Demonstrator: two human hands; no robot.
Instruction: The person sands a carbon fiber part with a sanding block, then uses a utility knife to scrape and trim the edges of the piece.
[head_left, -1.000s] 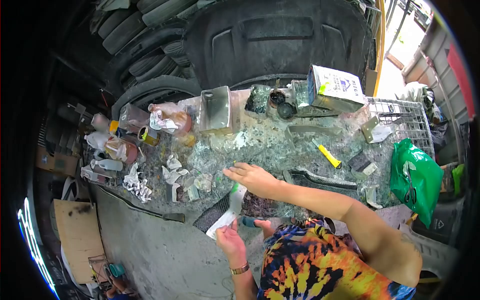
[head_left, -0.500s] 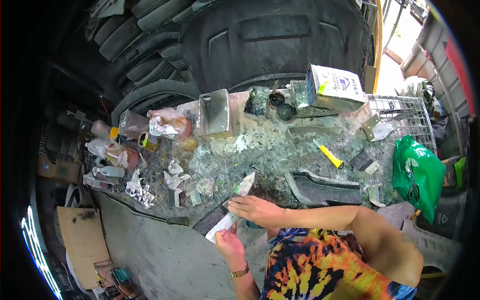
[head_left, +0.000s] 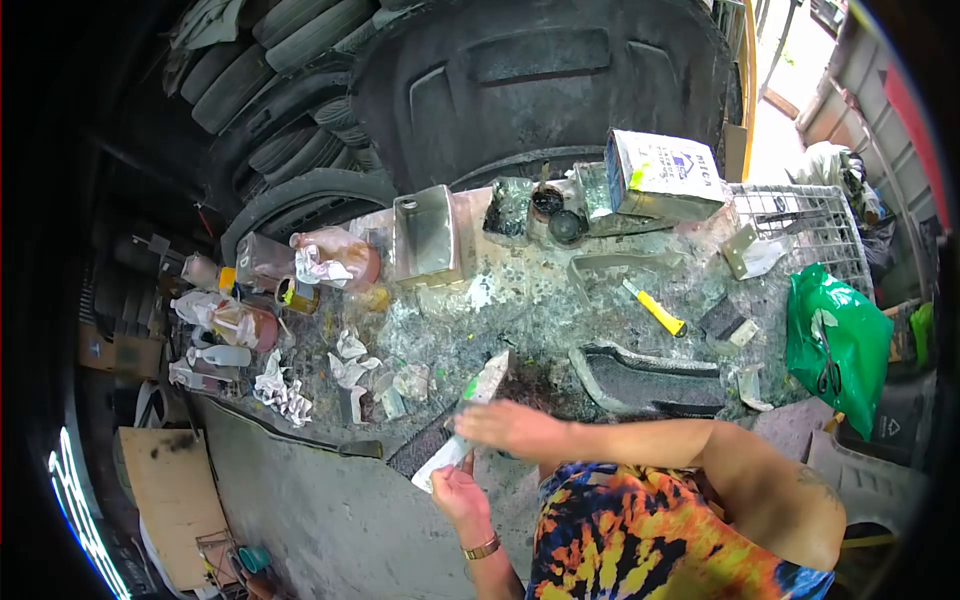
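A long pale strip (head_left: 488, 382) with a green mark lies slantwise at the table's front edge, its lower end sticking out past the edge. My left hand (head_left: 462, 497), with a watch on the wrist, pinches that lower end. My right hand (head_left: 515, 428) lies across the middle of the strip with fingers stretched out, somewhat blurred. Whether anything is under its fingers is hidden. Beneath the strip, a dark grey textured piece (head_left: 418, 450) juts over the edge. A curved dark panel (head_left: 650, 380) with a pale rim lies to the right.
A yellow utility knife (head_left: 655, 307) lies mid-table. Behind stand a metal box (head_left: 425, 240), black-stained cups (head_left: 566, 226) and a white carton (head_left: 665, 175). Crumpled paper (head_left: 280, 388) and bottles (head_left: 222, 355) are on the left. Scissors (head_left: 828, 365) rest against a green bag (head_left: 840, 325) at right.
My right hand has shifted slightly down and is now blurred, with the fingers still over the strip. My left hand keeps its pinch on the lower end. The view has moved a little.
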